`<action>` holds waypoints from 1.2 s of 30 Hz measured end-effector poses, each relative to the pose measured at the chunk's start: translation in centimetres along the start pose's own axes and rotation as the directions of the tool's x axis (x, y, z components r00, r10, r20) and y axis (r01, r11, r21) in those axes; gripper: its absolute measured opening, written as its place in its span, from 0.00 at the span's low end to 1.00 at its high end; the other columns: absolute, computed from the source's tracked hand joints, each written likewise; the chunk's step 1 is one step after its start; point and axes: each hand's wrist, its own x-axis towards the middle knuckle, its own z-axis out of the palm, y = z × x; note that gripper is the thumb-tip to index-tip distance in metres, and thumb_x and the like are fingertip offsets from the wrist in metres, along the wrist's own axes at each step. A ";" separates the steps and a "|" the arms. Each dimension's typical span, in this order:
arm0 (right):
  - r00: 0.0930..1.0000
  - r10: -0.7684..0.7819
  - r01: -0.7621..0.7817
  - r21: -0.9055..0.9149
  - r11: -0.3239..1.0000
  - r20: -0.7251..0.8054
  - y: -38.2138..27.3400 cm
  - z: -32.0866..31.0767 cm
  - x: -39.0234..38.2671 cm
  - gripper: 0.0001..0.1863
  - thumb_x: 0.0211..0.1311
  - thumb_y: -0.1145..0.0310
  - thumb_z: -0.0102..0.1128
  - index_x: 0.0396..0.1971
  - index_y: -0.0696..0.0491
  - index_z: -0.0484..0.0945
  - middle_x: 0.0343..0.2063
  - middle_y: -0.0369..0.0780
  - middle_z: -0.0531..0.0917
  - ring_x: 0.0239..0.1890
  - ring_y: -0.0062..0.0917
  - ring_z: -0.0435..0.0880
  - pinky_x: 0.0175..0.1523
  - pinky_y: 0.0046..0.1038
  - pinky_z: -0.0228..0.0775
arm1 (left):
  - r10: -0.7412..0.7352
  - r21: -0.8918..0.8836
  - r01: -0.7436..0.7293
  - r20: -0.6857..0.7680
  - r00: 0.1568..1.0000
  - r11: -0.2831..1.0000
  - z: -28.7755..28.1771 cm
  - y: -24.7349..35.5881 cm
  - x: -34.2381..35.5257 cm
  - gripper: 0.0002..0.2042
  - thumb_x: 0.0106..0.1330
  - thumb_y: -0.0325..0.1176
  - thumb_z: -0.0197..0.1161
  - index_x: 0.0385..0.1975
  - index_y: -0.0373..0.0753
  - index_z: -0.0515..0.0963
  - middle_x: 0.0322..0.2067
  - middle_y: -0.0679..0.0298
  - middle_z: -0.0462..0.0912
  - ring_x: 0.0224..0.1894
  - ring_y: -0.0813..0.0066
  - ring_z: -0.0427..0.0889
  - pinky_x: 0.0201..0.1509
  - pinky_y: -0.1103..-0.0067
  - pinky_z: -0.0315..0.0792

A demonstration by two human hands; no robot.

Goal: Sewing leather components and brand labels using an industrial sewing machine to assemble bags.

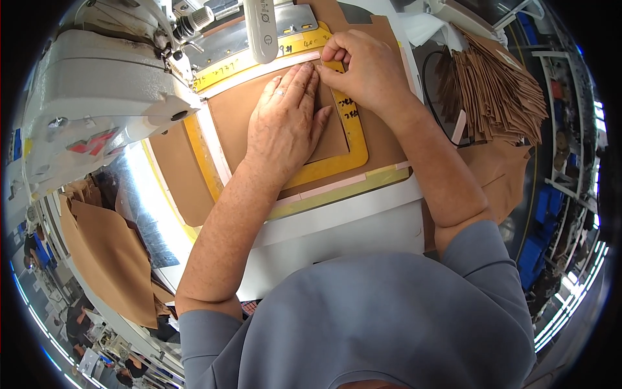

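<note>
My left hand (pixel 285 120) lies flat on a brown panel (pixel 236 120), fingers stretched toward its far edge and the thumb a little apart. A yellow template frame (pixel 353 139) with dark handwriting surrounds the panel. Along the panel's far edge runs a narrow white strip (pixel 259 74), and another white strip (pixel 214 139) follows its left side. My right hand (pixel 369 71) is at the far right corner of the frame, thumb and forefinger bent together by the white strip's end. What they pinch is hidden. A larger brown sheet (pixel 389 139) lies beneath the frame.
A white sewing machine head (pixel 97 91) stands close on the left. A pale machine arm (pixel 261 32) hangs over the far edge. Stacked brown pieces (pixel 499 91) lie at the right. More brown pieces (pixel 107 249) hang at the left, beside the white table edge (pixel 343 223).
</note>
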 end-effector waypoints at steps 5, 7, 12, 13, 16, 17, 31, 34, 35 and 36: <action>1.000 -0.014 0.013 -0.034 0.999 -0.026 -0.4 0.2 -0.2 0.08 0.53 0.65 0.73 0.30 0.49 0.82 0.31 0.34 0.85 0.37 0.27 0.88 0.46 0.35 0.75 | -0.036 -0.022 0.036 0.028 0.999 0.999 -0.5 0.4 0.0 0.27 0.68 0.36 0.67 0.64 0.29 0.74 0.63 0.52 0.74 0.66 0.54 0.74 0.70 0.63 0.69; 0.999 -0.025 0.023 -0.040 0.999 -0.039 -0.5 0.2 -0.1 0.07 0.53 0.66 0.73 0.30 0.49 0.82 0.31 0.34 0.85 0.37 0.28 0.88 0.46 0.35 0.76 | 0.005 0.061 -0.009 0.072 0.997 0.998 -0.9 0.5 -0.2 0.30 0.70 0.43 0.64 0.65 0.28 0.73 0.66 0.51 0.72 0.69 0.59 0.70 0.74 0.63 0.65; 0.997 -0.036 0.036 -0.011 0.999 -0.061 -0.9 0.3 0.1 0.05 0.55 0.68 0.71 0.29 0.49 0.82 0.30 0.35 0.85 0.35 0.30 0.87 0.43 0.36 0.78 | -0.041 0.012 0.040 0.105 0.994 0.999 -1.0 0.5 -0.7 0.32 0.68 0.42 0.66 0.67 0.29 0.71 0.66 0.52 0.71 0.69 0.55 0.71 0.74 0.60 0.64; 0.997 -0.038 0.038 -0.013 0.999 -0.061 -0.8 0.3 0.0 0.05 0.55 0.68 0.71 0.29 0.49 0.82 0.30 0.35 0.85 0.35 0.30 0.87 0.43 0.36 0.78 | -0.038 -0.005 0.039 0.099 0.994 0.999 -0.9 0.5 -0.7 0.33 0.68 0.43 0.66 0.68 0.30 0.69 0.67 0.52 0.70 0.70 0.55 0.70 0.75 0.60 0.63; 0.983 -0.162 0.160 -0.034 0.987 -0.088 -0.4 0.2 -0.4 0.05 0.58 0.69 0.70 0.30 0.51 0.82 0.31 0.37 0.85 0.36 0.31 0.86 0.44 0.37 0.77 | -0.052 -0.010 0.053 0.078 0.996 0.999 -0.6 0.5 -0.8 0.32 0.68 0.42 0.66 0.68 0.30 0.69 0.67 0.52 0.70 0.71 0.55 0.68 0.76 0.58 0.62; 0.951 -0.291 0.282 -0.088 0.955 -0.109 -0.5 -0.1 -0.8 0.06 0.58 0.70 0.69 0.33 0.52 0.83 0.33 0.37 0.85 0.38 0.32 0.85 0.46 0.38 0.76 | -0.055 -0.009 0.056 0.075 0.996 0.998 -0.6 0.4 -0.8 0.32 0.68 0.42 0.66 0.68 0.30 0.69 0.67 0.52 0.70 0.71 0.55 0.68 0.76 0.58 0.62; 0.917 -0.387 0.381 -0.490 0.784 0.095 -3.8 0.7 -4.7 0.23 0.62 0.63 0.66 0.57 0.54 0.81 0.54 0.40 0.82 0.59 0.32 0.77 0.63 0.37 0.67 | -0.195 0.172 0.191 0.010 0.981 0.966 -2.7 -1.4 -3.4 0.33 0.65 0.49 0.68 0.66 0.36 0.74 0.64 0.55 0.77 0.64 0.57 0.77 0.71 0.57 0.63; 0.934 -0.339 0.344 -0.529 0.776 0.110 -4.9 1.5 -4.3 0.23 0.65 0.60 0.65 0.58 0.53 0.81 0.54 0.41 0.81 0.60 0.32 0.76 0.65 0.38 0.66 | -0.207 0.234 0.206 -0.018 0.978 0.950 -2.6 -1.3 -3.6 0.32 0.66 0.53 0.67 0.65 0.40 0.76 0.64 0.58 0.78 0.63 0.63 0.78 0.70 0.59 0.63; 0.937 -0.335 0.339 -0.514 0.788 0.104 -5.0 1.9 -4.1 0.24 0.64 0.61 0.66 0.59 0.51 0.80 0.55 0.42 0.79 0.60 0.33 0.76 0.65 0.39 0.66 | -0.213 0.252 0.213 -0.026 0.977 0.944 -2.5 -1.3 -3.6 0.32 0.66 0.53 0.66 0.65 0.40 0.76 0.64 0.59 0.78 0.63 0.64 0.78 0.70 0.59 0.63; 0.939 -0.328 0.332 -0.499 0.801 0.099 -5.0 2.2 -4.1 0.26 0.63 0.63 0.68 0.61 0.50 0.78 0.56 0.42 0.78 0.60 0.34 0.76 0.66 0.39 0.66 | -0.215 0.254 0.215 -0.026 0.976 0.943 -2.4 -1.3 -3.7 0.32 0.66 0.53 0.66 0.65 0.40 0.76 0.64 0.59 0.78 0.63 0.64 0.78 0.70 0.59 0.63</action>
